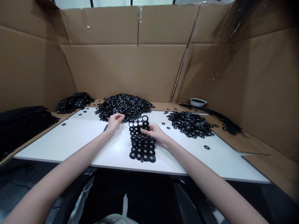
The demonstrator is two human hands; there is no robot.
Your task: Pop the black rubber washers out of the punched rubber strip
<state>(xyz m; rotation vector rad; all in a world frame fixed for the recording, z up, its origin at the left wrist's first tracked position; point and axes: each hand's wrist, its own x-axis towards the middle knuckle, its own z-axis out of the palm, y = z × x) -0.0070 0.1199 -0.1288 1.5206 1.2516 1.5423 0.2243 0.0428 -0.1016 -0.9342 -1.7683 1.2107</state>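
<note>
The right hand [156, 133] lies flat on the punched black sheet [142, 141] at the white table [70, 140] centre, likely pinning it, while the left hand [115, 121] pinches something small beside the ring pile [125, 107].

I counted 2 hands on the job, my left hand [115, 121] and my right hand [154, 132]. I saw 1 black punched sheet [141, 143] lying near the middle, and 2 loose ring heaps: 1 big heap [125, 106] far centre, 1 smaller heap [189, 123] to the right. There was 1 white bowl [198, 102] far right and 2 stacks of spent sheets, 1 stack [73, 102] far left, 1 larger stack [18, 126] at the left edge. I couldn't count the single rings.
</note>
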